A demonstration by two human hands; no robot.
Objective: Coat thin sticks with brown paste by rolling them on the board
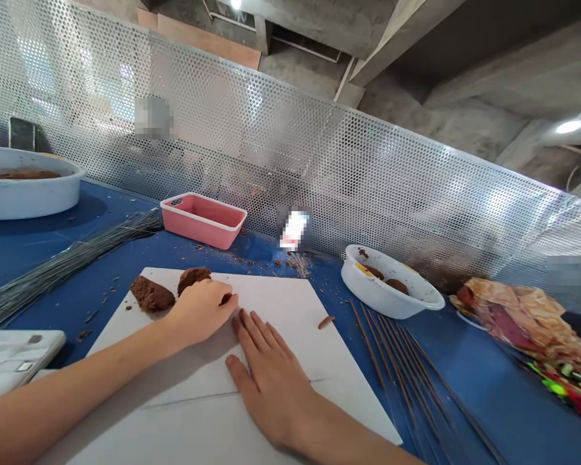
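Note:
On the white board [290,303], my left hand [201,313] is curled into a loose fist, with a small brown piece of paste showing at its fingertips. It lies beside a brown lump [192,278] and a longer brown wedge [151,294]. My right hand [266,368] rests flat on the board with its fingers stretched out, fingertips touching the left hand. A small rolled brown bit [326,321] lies near the board's right edge.
Thin brown coated sticks [397,361] lie right of the board. A white bowl [392,300] with brown lumps, a pink tray [204,219], a bundle of grey wires [68,258], a large pale basin [26,194] and crumpled wrappers [523,316] sit on the blue table before a perforated metal screen.

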